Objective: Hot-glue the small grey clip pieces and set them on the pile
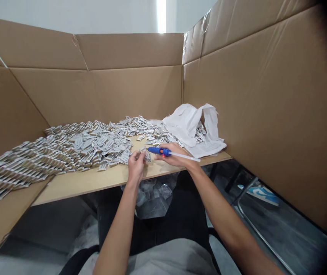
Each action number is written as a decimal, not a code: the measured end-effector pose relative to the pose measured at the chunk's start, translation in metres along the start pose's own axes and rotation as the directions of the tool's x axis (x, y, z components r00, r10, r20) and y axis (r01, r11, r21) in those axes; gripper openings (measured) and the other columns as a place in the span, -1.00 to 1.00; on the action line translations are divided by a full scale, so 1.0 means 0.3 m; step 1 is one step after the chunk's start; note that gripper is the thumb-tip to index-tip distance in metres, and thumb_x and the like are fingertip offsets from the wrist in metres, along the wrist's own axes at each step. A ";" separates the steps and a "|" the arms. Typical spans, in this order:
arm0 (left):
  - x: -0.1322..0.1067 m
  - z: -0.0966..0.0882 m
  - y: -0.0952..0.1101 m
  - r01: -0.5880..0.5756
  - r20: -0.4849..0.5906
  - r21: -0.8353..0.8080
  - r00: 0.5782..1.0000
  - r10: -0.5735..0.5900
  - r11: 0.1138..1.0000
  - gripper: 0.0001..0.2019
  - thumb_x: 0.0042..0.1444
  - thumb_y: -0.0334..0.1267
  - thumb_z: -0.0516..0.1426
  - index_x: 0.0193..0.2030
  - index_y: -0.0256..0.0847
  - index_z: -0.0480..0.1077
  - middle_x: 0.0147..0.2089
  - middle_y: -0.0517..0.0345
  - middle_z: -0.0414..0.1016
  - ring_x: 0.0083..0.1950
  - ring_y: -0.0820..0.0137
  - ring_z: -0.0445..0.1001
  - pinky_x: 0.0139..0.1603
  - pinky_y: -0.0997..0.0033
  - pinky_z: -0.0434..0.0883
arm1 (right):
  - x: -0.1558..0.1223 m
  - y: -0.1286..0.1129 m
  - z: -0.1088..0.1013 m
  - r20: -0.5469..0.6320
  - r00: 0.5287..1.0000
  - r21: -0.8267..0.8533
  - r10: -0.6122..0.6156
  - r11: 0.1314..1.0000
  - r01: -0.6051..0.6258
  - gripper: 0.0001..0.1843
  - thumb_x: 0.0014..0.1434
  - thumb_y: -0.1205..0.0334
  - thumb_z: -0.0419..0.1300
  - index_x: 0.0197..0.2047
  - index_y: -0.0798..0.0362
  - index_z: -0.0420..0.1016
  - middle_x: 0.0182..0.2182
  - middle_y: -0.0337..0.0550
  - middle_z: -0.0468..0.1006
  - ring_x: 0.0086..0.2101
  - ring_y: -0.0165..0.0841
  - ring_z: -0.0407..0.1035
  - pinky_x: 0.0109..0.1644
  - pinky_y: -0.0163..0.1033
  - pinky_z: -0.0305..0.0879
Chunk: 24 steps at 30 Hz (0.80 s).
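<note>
In my right hand (173,153) is a blue glue gun (159,151), with a translucent glue stick (184,156) poking out of its back over my wrist. A small orange-red light glows on its side. Its tip points left, close to the small pale flat piece (147,156) that my left hand (136,163) pinches near the table's front edge. Just beyond my left hand lies a loose heap of grey and white flat cut-out pieces (103,143). Whether the tip touches the held piece I cannot tell.
Rows of stacked pieces (17,164) cover the left of the wooden table (77,186). White crumpled sheeting (184,122) lies over more pieces at the right. Tall cardboard walls (134,89) enclose the back and sides. Clear plastic scraps (154,193) lie below the table edge.
</note>
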<state>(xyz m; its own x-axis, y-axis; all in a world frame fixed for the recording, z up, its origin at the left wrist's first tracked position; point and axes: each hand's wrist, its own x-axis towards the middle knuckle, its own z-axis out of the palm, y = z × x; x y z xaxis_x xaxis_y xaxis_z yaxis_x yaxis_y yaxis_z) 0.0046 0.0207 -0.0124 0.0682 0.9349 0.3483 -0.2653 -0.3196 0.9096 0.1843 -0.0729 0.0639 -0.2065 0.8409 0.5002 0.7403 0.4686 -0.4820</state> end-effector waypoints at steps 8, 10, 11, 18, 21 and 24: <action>-0.005 -0.001 -0.008 -0.089 0.016 0.045 0.996 0.088 0.995 -0.68 0.03 -0.03 0.35 -0.45 -0.19 0.40 -0.48 0.23 0.34 -0.45 0.48 0.29 -0.43 0.49 0.23 | 0.017 0.045 0.060 0.020 0.999 0.014 -0.046 0.999 0.046 -0.58 0.26 -0.15 0.28 -0.32 0.07 0.55 -0.40 -0.22 0.53 -0.40 -0.41 0.33 -0.28 -0.36 0.07; -0.009 0.000 -0.002 -0.098 0.010 0.049 0.995 0.098 0.994 -0.70 0.02 -0.07 0.35 -0.46 -0.19 0.38 -0.50 0.25 0.31 -0.45 0.48 0.27 -0.43 0.49 0.22 | 0.018 0.045 0.064 0.019 0.999 0.008 -0.049 0.999 0.049 -0.59 0.26 -0.14 0.28 -0.32 0.07 0.56 -0.39 -0.22 0.55 -0.39 -0.41 0.34 -0.28 -0.36 0.08; -0.010 0.001 0.001 -0.100 0.008 0.051 0.995 0.100 0.994 -0.70 0.02 -0.09 0.35 -0.46 -0.19 0.37 -0.50 0.26 0.30 -0.45 0.49 0.27 -0.43 0.49 0.22 | 0.017 0.045 0.064 0.017 0.999 0.003 -0.048 0.999 0.048 -0.59 0.26 -0.14 0.28 -0.32 0.07 0.56 -0.39 -0.22 0.54 -0.39 -0.41 0.34 -0.28 -0.36 0.08; -0.016 0.005 0.016 -0.097 0.000 0.055 0.995 0.097 0.994 -0.68 0.02 -0.10 0.35 -0.48 -0.18 0.33 -0.51 0.28 0.23 -0.45 0.48 0.23 -0.43 0.49 0.19 | 0.018 0.037 0.061 0.024 1.000 -0.040 -0.020 0.999 0.021 -0.59 0.26 -0.13 0.29 -0.34 0.08 0.53 -0.41 -0.23 0.52 -0.39 -0.42 0.34 -0.29 -0.37 0.06; -0.015 0.004 0.013 -0.102 -0.002 0.062 0.995 0.102 0.993 -0.69 0.03 -0.10 0.34 -0.48 -0.17 0.32 -0.51 0.29 0.21 -0.46 0.48 0.22 -0.43 0.48 0.19 | 0.018 0.037 0.061 0.026 1.000 -0.053 0.003 0.999 -0.002 -0.59 0.26 -0.13 0.29 -0.35 0.08 0.52 -0.43 -0.23 0.51 -0.41 -0.43 0.32 -0.30 -0.37 0.05; -0.013 0.002 0.009 -0.111 -0.005 0.072 0.994 0.111 0.991 -0.68 0.04 -0.11 0.33 -0.48 -0.17 0.29 -0.51 0.30 0.18 -0.46 0.48 0.20 -0.43 0.48 0.18 | 0.018 0.039 0.063 0.029 1.000 -0.067 0.012 0.998 -0.010 -0.60 0.26 -0.12 0.29 -0.34 0.08 0.53 -0.42 -0.23 0.52 -0.40 -0.42 0.32 -0.30 -0.36 0.05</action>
<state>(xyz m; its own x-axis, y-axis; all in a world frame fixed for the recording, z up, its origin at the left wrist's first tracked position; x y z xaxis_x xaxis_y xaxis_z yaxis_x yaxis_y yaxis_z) 0.0041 0.0160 -0.0111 0.0338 0.8942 0.4464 -0.2012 -0.4314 0.8794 0.1798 -0.0577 0.0473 -0.2160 0.8539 0.4735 0.7834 0.4410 -0.4380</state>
